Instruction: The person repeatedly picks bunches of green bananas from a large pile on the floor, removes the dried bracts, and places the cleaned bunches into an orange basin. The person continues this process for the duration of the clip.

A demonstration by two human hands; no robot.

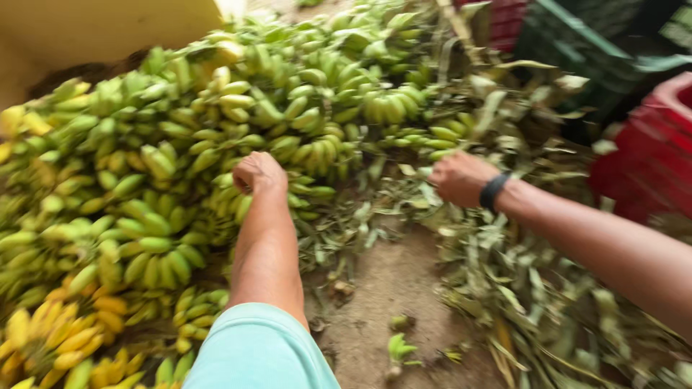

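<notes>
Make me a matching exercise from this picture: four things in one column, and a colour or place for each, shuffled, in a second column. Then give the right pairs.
Things:
1. crate
2. wristband
3. sleeve
4. left hand

Colour or place:
A. light blue-green, at the bottom edge
B. red, at the right edge
C. on the pile of green bananas
D. black, on the right wrist behind the right hand

Pairs: 1-B, 2-D, 3-A, 4-C

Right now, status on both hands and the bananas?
Left hand fisted on green banana bunches. Right hand closed at the pile's edge, contents unclear. Loose leaf scraps underneath.
</notes>
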